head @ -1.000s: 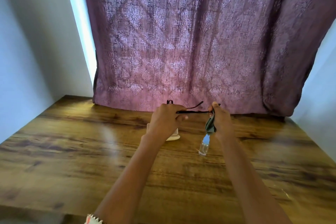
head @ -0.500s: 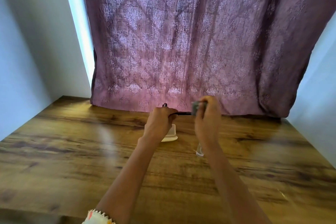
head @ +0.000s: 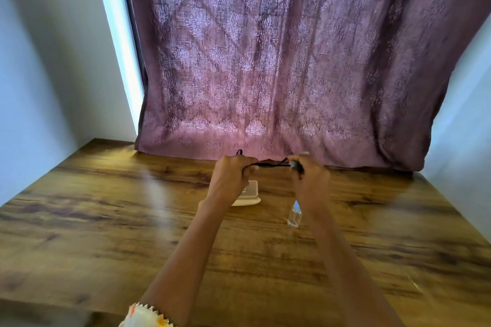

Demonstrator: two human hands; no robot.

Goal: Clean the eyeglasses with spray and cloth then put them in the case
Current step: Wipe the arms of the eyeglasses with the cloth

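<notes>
Black eyeglasses [head: 268, 165] aloft over wooden table [head: 106, 220], my 12 o'clock. Left hand [head: 232, 172] grips one end; right hand [head: 309, 179] pinches grey cloth [head: 295, 164] on other. Spray bottle [head: 294, 216] at their 5 o'clock, white case [head: 251, 194] at 7.

Eyeglasses [head: 268, 165]: only a thin dark bar shows; the rest is hidden in left hand [head: 231, 175] and right hand [head: 310, 178]. Cloth [head: 295, 165]: mostly hidden by right hand. Case [head: 251, 195]: left part behind left wrist. Sleeve [head: 143, 317]: cut off at bottom edge.
</notes>
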